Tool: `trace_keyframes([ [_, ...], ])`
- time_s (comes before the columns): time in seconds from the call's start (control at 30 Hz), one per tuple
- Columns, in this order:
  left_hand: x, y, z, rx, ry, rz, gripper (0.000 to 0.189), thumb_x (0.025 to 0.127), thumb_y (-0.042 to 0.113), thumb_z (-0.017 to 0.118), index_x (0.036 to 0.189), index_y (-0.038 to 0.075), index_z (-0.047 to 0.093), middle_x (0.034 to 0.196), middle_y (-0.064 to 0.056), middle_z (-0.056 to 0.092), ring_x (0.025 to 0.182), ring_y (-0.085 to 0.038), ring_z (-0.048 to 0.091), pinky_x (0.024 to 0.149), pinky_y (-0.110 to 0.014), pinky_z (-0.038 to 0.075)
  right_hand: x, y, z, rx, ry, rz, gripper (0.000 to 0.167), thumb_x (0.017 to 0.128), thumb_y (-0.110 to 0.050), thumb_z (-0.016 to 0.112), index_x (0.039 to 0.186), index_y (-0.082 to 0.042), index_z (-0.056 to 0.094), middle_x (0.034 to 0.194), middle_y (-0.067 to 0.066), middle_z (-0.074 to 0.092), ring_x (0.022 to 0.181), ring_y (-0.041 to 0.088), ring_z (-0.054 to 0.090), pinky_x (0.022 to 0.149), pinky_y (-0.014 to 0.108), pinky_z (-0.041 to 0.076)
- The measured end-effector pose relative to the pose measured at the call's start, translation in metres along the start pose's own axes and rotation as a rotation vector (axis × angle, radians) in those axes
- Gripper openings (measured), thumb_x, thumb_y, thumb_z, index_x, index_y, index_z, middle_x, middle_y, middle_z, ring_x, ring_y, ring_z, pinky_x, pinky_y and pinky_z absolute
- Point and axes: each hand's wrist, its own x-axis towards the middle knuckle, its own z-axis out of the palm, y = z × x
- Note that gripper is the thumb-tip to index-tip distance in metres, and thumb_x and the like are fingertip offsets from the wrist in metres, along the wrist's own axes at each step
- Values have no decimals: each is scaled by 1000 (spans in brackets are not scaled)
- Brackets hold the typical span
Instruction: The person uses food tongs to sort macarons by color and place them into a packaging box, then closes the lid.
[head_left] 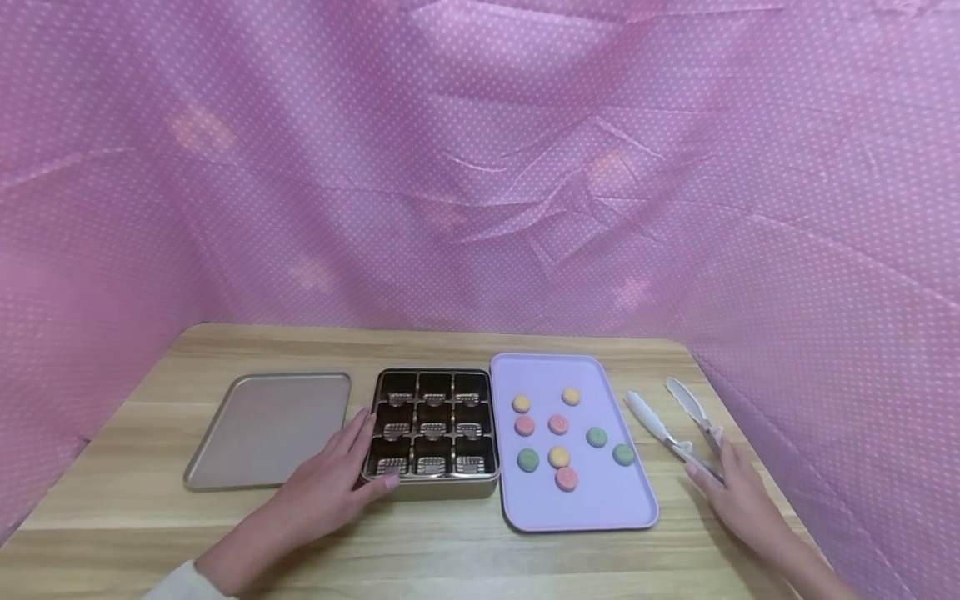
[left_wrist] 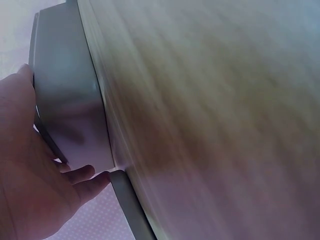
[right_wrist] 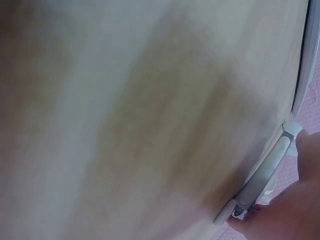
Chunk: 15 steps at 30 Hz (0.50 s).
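Observation:
My left hand (head_left: 324,490) rests at the front left corner of a metallic box (head_left: 442,490) divided into nine compartments. Its fingers lie along the box's left side and the thumb along the front rim; the left wrist view shows them against the box wall (left_wrist: 70,75). Tongs (head_left: 649,417) with white tips lie spread on the table at the right. My right hand (head_left: 742,500) grips their handle end, thumb by one arm and fingers by the other. The right wrist view shows the tongs' grey handle (right_wrist: 263,172) low along the table, partly hidden by the hand.
Between box and tongs lies a lilac tray (head_left: 577,510) with several small pink, yellow and green round pieces, such as a green one (head_left: 528,459). A flat metallic lid (head_left: 273,429) lies left of the box. A pink dotted cloth (head_left: 480,208) encloses the wooden table (head_left: 420,550).

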Motion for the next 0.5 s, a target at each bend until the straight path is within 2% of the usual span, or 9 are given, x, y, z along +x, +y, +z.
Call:
trace_keyframes([
  [0.2, 0, 0, 1, 4, 3, -3, 106, 91, 80, 40, 163, 11, 6, 170, -8, -2, 152, -43, 20, 115, -67, 33, 1, 4, 3, -33, 9, 2, 92, 104, -45, 52, 146, 26, 12, 141, 53, 26, 128, 70, 28, 102, 80, 30],
  [0.3, -1, 0, 1, 2, 3, -2, 106, 90, 80, 40, 163, 10, 6, 170, -9, -2, 152, -43, 19, 115, -67, 33, 2, 5, 4, -73, 37, 6, 88, 104, -44, 54, 144, 27, 21, 135, 51, 36, 123, 67, 39, 98, 77, 38],
  [0.4, -1, 0, 0, -1, -1, -4, 106, 90, 80, 40, 163, 11, 6, 170, -9, -2, 153, -43, 18, 115, -67, 32, 4, 6, 6, -116, 71, 2, 82, 102, -41, 58, 139, 27, 31, 117, 43, 52, 100, 53, 57, 81, 63, 52],
  [0.5, -1, 1, -1, -11, -10, -7, 106, 91, 80, 40, 163, 11, 5, 170, -8, -3, 153, -43, 17, 114, -68, 32, 5, 5, 6, -145, 81, 7, 78, 101, -39, 60, 133, 28, 37, 99, 30, 57, 81, 35, 57, 64, 44, 52],
])
